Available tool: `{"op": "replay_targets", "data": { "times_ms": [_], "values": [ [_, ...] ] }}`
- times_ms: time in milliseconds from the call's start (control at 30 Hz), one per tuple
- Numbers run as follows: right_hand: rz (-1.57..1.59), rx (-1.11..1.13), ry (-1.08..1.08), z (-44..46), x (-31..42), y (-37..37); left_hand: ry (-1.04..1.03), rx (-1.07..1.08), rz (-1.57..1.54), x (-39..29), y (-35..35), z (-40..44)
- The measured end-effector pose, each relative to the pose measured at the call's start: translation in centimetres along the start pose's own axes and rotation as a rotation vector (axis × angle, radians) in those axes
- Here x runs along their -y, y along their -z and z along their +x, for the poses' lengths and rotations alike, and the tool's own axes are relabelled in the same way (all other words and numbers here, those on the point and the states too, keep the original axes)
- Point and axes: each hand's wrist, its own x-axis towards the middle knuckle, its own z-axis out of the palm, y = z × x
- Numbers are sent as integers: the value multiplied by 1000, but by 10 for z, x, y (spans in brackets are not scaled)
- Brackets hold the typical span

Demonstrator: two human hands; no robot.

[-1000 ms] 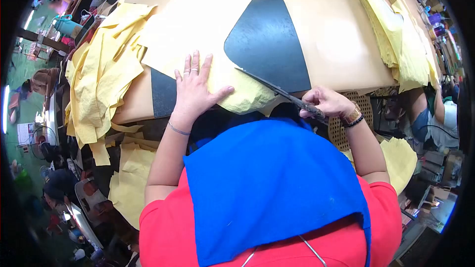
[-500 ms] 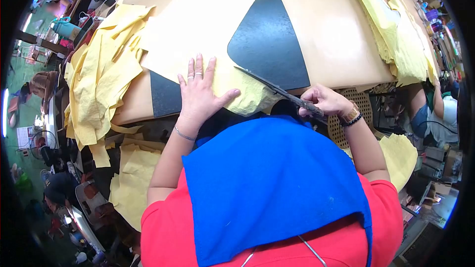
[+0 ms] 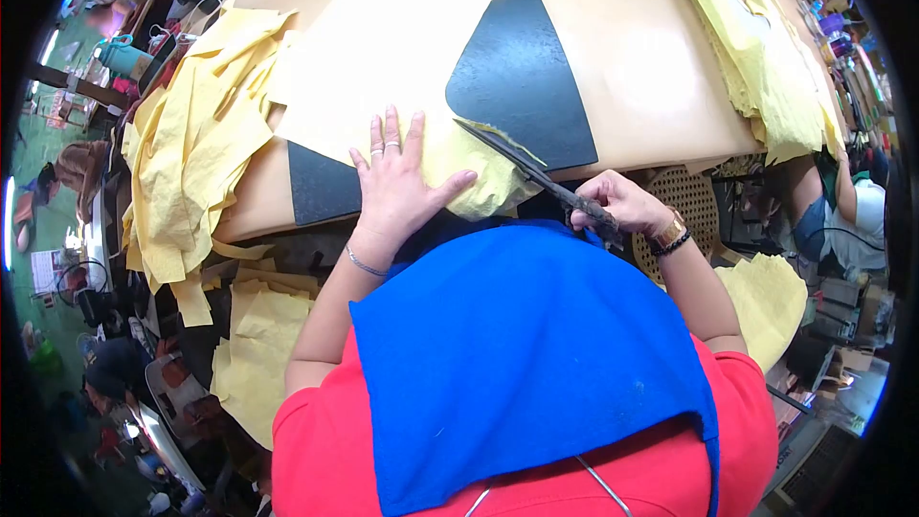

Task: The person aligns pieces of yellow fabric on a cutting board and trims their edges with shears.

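A matte blue cloth [image 3: 536,354] is draped over a red shirt [image 3: 316,450]. Beyond it, dark, worn metal scissors [image 3: 544,179] are grasped by the handles in the right hand [image 3: 627,206], its fingers curled, its wrist ringed by a gold-toned band and dark beads. The long, narrow blades are pointed forward and leftward, set at the edge of a thin yellow sheet [image 3: 373,57], crinkled at its near end and bleached pale by glare farther off. The sheet is pressed by the left hand [image 3: 400,187], laid flat and ungripping, fingers spread, thumb angled out. A smooth black board [image 3: 526,86] is exposed to either side, resting on the tan tabletop [image 3: 661,77]. Limp yellow pieces [image 3: 206,134] are heaped at the left; a layered yellow stack [image 3: 766,77] is seen at the far right.
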Motion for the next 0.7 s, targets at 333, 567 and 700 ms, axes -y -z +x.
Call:
{"op": "replay_targets", "data": {
  "times_ms": [333,567,700],
  "values": [
    [-1,-13,21,12,1,-3,-217,32,-33,60,15,67],
    [-1,-57,23,13,-1,-5,-210,10,14,60,7,62],
    [-29,-45,60,5,0,-3,-187,6,26,59,6,61]
  ]
}}
